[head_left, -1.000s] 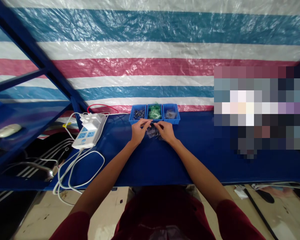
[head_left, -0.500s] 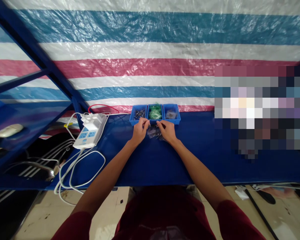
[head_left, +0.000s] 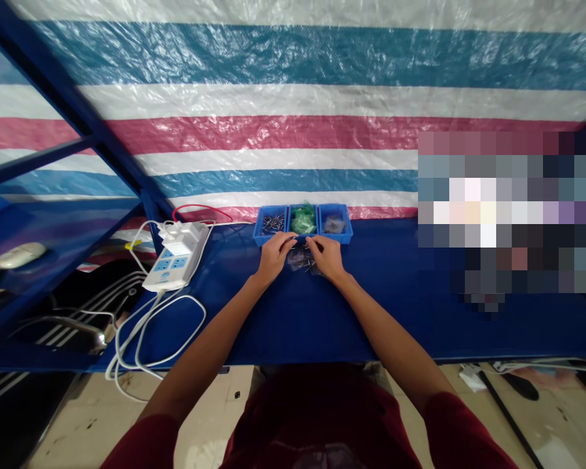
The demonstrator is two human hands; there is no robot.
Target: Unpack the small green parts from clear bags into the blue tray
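Observation:
My left hand (head_left: 273, 255) is at the front edge of the left blue bin (head_left: 268, 239), which holds thin metal pieces like screws (head_left: 273, 224). Its thumb and fingers are bent together in a pinch; whatever lies between them is too small to make out. Opposite it, my right hand (head_left: 328, 256) is also pinched, in front of the right bin (head_left: 344, 240), and its grip is likewise unclear. Small clear plastic bags (head_left: 299, 259) with dark metal pieces lie on the table between and below the hands, partly covered by the right one.
The middle bin holds a green plastic bag (head_left: 303, 220); clear packets (head_left: 334, 225) lie in the right bin. At left on the blue table (head_left: 293, 319) sit a white power strip (head_left: 173, 260) and looped cables (head_left: 141, 326). Behind hangs striped sheeting (head_left: 293, 133). A blurred-out area covers the right.
The fingers of my left hand have shifted slightly up and to the right, towards my right hand. My right hand stays almost where it was. The bins have not moved.

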